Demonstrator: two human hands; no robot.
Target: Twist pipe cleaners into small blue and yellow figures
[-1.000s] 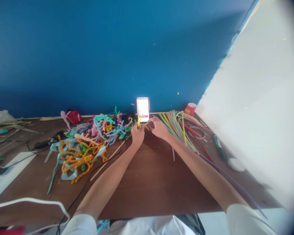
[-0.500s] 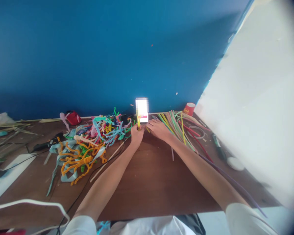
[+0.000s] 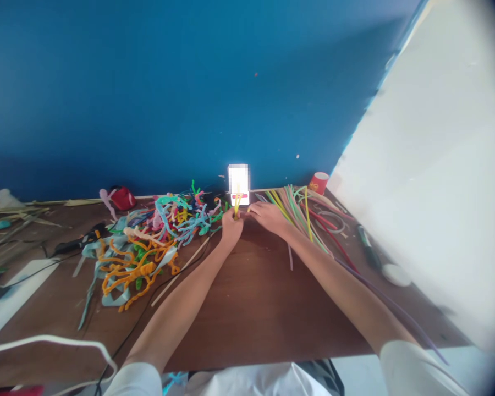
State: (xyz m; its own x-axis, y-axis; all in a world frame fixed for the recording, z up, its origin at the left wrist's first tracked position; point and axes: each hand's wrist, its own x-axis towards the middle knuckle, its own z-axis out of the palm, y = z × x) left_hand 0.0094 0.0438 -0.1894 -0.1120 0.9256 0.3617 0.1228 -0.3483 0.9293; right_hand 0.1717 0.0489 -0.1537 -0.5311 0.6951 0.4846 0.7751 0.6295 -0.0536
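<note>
My left hand [image 3: 232, 224] is closed around yellow pipe cleaners [image 3: 238, 208], whose ends stick up above the fist in a narrow V. Close by on its right, my right hand [image 3: 269, 215] has its fingers pinched together on a small yellow end; whether this is part of the same pipe cleaner I cannot tell. Behind both hands a lit phone [image 3: 240, 199] leans upright against the wall. A bundle of straight coloured pipe cleaners [image 3: 291, 204] lies just beyond my right hand and forearm.
Left of my hands sits a tangled heap of bent pipe cleaners [image 3: 144, 270] in many colours. A thin pale stick [image 3: 179, 272] and a black cable cross the brown table [image 3: 251, 308]. At right are a red paper cup [image 3: 318, 183], a dark marker [image 3: 368, 247] and a white wall.
The yellow ends above my left fist have tilted slightly to the right and spread apart a little. My right hand's fingers have shifted slightly and stay near the left hand.
</note>
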